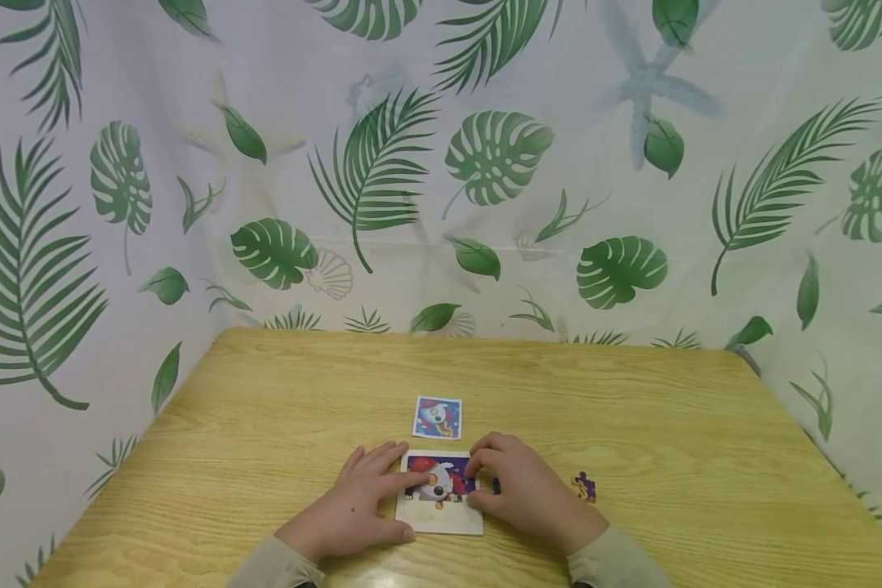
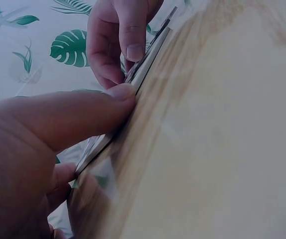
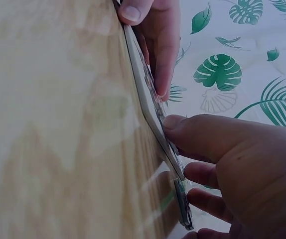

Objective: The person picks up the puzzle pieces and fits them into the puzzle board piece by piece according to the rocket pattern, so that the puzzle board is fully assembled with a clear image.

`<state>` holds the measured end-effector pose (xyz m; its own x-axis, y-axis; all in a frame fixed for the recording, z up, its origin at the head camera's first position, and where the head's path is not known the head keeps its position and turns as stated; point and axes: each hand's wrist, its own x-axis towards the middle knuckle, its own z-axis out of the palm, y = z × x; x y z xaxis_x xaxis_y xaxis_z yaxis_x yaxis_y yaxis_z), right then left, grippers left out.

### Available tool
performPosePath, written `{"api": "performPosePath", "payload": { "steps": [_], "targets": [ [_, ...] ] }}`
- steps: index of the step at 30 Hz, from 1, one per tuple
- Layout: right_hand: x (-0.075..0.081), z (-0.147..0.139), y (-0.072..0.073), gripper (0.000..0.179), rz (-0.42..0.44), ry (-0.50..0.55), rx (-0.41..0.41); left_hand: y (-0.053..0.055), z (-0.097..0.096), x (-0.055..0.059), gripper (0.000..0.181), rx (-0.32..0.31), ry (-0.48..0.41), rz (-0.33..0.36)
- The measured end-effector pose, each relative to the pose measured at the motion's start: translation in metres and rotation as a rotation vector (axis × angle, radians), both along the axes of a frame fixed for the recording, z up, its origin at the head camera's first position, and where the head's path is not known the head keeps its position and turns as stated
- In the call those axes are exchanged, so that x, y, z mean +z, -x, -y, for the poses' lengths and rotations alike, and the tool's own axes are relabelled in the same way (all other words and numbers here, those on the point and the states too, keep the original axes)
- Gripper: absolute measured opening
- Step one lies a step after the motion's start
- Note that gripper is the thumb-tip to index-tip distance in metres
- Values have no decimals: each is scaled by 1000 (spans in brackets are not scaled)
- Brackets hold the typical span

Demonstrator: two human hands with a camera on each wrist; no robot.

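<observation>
A small square puzzle board (image 1: pixel 441 513) with a white frame lies flat on the light wooden worktop (image 1: pixel 265 425), close to the person's body. The top half shows a colourful picture with red, purple and white. The bottom strip is bare and pale.

The left hand (image 1: pixel 353 510) lies on the left side of the board. Its fingers are straight and reach across onto the picture. The thumb presses on the near left edge. This hand holds nothing; it just pins the board down.

The right hand (image 1: pixel 525 490) lies on the right side. Its fingers are bent and the tips press on the top right part of the picture. I cannot tell if a loose piece is under those fingertips.

Both hands touch the board, one on each side, so the board sits right between them. The wrist views show that the board is thin and stiff, like card.

One small loose puzzle piece (image 1: pixel 584 487), purple and yellow with knobby edges, lies on the worktop just right of the right hand. That hand is much nearer to it than the left hand.

A small square picture card (image 1: pixel 437 417) with a blue edge lies flat just behind the board. A leafy green and white curtain (image 1: pixel 485 163) hangs around the worktop.
</observation>
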<state>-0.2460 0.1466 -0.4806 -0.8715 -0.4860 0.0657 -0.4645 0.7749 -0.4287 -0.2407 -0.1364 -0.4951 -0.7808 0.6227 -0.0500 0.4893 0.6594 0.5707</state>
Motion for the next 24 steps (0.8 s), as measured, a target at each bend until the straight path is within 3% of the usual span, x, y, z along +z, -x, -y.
{"api": "performPosePath", "payload": {
  "steps": [13,24],
  "targets": [
    [-3,-13,-9,21,42,65,17,-3,-2,0,64,20,-28,-14],
    [-1,-19,-13,25,-31,72,113,-7,-14,0,60,-48,7,-67]
  ]
}}
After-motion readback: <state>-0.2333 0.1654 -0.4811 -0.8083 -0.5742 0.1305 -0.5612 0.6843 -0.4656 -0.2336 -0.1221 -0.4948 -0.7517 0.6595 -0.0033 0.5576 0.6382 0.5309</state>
